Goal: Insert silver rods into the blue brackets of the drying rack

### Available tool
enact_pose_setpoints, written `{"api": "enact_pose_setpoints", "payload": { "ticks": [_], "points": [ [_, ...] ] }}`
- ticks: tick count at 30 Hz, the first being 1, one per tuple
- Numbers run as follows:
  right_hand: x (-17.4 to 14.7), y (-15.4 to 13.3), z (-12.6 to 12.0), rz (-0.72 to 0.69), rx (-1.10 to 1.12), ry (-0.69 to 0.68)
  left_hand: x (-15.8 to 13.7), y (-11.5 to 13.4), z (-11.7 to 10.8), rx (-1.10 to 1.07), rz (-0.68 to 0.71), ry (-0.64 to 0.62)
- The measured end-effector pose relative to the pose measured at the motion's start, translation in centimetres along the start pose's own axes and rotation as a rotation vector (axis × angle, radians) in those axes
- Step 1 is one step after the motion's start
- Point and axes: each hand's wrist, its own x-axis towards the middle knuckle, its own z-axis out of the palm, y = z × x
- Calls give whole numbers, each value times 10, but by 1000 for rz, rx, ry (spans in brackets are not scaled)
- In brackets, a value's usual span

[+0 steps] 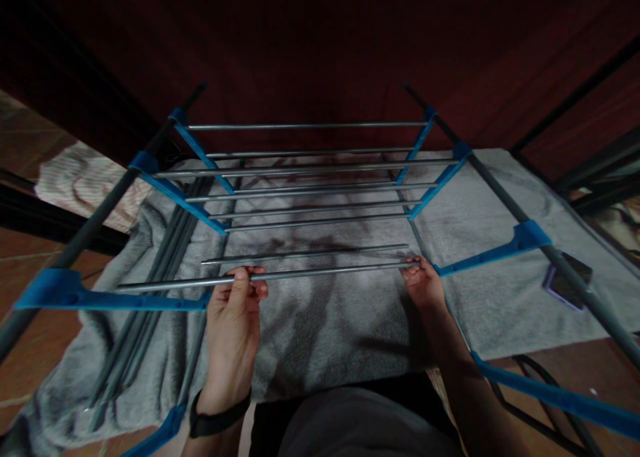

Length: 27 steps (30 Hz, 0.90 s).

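A thin grey metal rod [320, 271] lies roughly level across both my hands. My left hand [235, 323], with a black band at the wrist, pinches it left of its middle. My right hand [424, 282] grips its right end, close to the tip of a blue bracket [493, 255]. The rod's left end passes above the left blue bracket [135, 301], which carries no rod I can see. Beyond my hands, a second thin rod [305, 254] rests on the grey blanket [320, 337]. Farther back, several rods [310, 210] span blue brackets on a rack's upright poles.
Several loose grey tubes [145, 297] lie in a bundle on the blanket at left. A phone in a purple case [567, 280] lies at right, behind the right pole [505, 200]. A dark red panel [310, 50] stands behind the rack. Another blue bracket [550, 393] juts in at lower right.
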Motion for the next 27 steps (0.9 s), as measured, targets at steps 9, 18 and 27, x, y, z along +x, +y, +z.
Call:
{"api": "enact_pose_setpoints", "payload": {
  "ticks": [9,18,27],
  "points": [
    [-1,7,2,-16,7,59,9,-13,-10,-13,-95,19],
    [1,8,6,-30,58,56,7,-22,-11,-5,-206,41],
    [-2,6,13,-16,104,57,6,-26,-13,-3,-230,46]
  ]
}}
